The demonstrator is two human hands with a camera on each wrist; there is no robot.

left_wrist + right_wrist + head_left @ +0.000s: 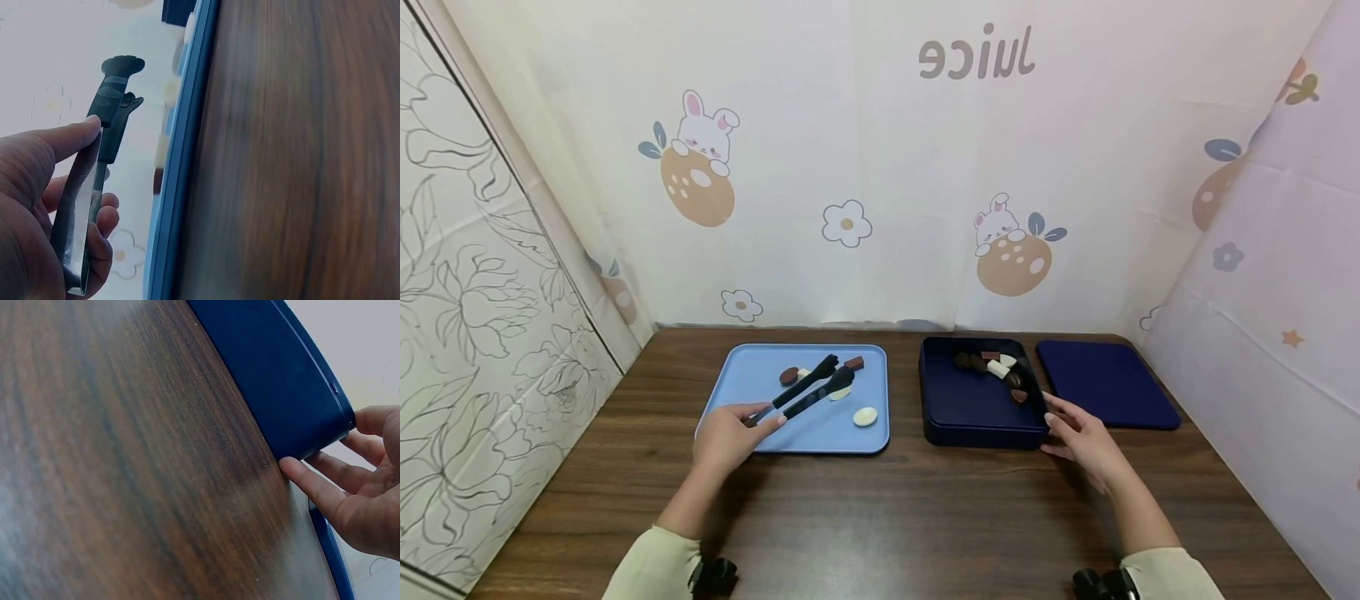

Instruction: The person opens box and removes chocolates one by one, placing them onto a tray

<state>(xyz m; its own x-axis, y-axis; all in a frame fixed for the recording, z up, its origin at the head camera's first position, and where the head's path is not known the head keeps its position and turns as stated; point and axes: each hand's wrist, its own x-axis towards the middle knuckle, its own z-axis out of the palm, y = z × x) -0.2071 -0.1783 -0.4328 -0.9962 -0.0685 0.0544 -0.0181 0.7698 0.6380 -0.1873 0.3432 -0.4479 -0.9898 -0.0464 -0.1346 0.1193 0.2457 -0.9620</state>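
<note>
My left hand (pixel 724 440) grips a pair of tongs (pixel 818 394), with black hand-shaped tips and metal arms, over the light blue tray (pixel 741 379). The tongs' two arms stand apart, nothing showing between them. Chocolate-like pieces lie on the tray: a round brown one (pixel 788 376), a brown block (pixel 854 363), a white oval (pixel 865 416) and cream ones partly hidden by the tongs. With fingers extended, my right hand (pixel 1082 440) touches the right side of a navy box (pixel 962 408). Inside the box are several brown and white pieces, including a white one (pixel 997 368).
A flat navy lid (pixel 1108 387) lies right of the box, behind my right hand. Tray and box stand side by side on a dark wooden table (pixel 880 517). A printed curtain (pixel 910 167) hangs along the table's back edge, with more fabric at the right.
</note>
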